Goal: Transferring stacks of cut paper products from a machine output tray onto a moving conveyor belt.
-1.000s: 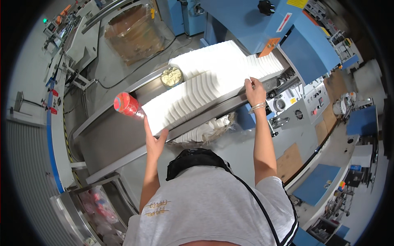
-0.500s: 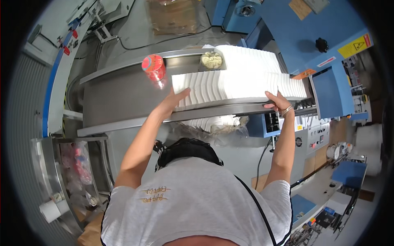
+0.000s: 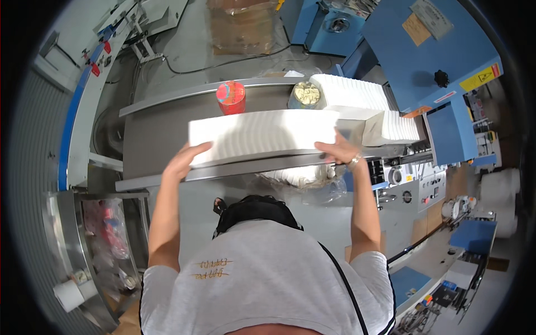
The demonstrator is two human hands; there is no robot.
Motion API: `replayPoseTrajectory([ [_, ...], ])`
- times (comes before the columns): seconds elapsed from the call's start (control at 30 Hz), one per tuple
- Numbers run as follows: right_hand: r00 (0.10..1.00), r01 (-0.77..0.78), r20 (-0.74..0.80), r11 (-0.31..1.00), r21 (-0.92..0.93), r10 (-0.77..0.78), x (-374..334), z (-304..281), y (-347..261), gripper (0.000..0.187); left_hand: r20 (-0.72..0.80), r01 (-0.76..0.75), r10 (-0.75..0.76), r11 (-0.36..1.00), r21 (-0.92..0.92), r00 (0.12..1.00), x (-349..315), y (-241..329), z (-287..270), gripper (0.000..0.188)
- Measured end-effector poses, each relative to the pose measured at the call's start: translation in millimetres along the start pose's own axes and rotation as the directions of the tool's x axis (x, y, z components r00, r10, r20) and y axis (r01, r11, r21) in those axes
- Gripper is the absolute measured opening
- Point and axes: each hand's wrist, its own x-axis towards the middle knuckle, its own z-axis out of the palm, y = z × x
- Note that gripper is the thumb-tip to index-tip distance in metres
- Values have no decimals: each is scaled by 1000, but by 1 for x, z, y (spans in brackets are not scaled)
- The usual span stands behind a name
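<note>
A long row of folded white sheets, perhaps napkins or tissues (image 3: pixel 262 134), is squeezed end to end between my two hands over the metal trough. My left hand (image 3: pixel 183 161) presses its left end, thumb on the near side. My right hand (image 3: pixel 340 149), with a bracelet at the wrist, presses the right end. To the right, a shorter stack of white sheets (image 3: pixel 392 128) stays in the trough by the blue machine. Behind it lies another row of white sheets (image 3: pixel 352 96). A red roll (image 3: pixel 231 97) and a gold-topped roll (image 3: pixel 305 96) stand along the far side.
The metal trough (image 3: pixel 151 139) runs left from the blue machine (image 3: pixel 430 61). Below its near edge hangs clear plastic with white material (image 3: pixel 301 177). A metal rack with plastic bags (image 3: pixel 106 229) stands at the left. A wrapped carton (image 3: pixel 241 28) sits on the floor beyond.
Both hands have moved left with a section of the white row, parting it from the sheets by the machine. A gap now shows between them. The view has shifted slightly.
</note>
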Motion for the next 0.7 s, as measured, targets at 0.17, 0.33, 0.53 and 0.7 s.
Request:
replayPoseTrajectory([
  [0.17,992,106,74,990,-98,-99,24,83,-41,113,-119,-5,-11,991,-132,993,-31,-18,-101,78],
  [0.33,982,83,172,995,-57,-72,57,96,-59,118,-147,-55,36,990,-131,989,-37,-17,-119,81],
  [0.53,972,60,232,993,-100,-36,73,60,-54,101,-190,-68,52,995,-79,980,-23,-7,-88,92],
  [0.7,974,145,-78,847,-511,-214,70,35,-54,89,-203,-91,72,992,-87,977,-11,7,-75,90],
])
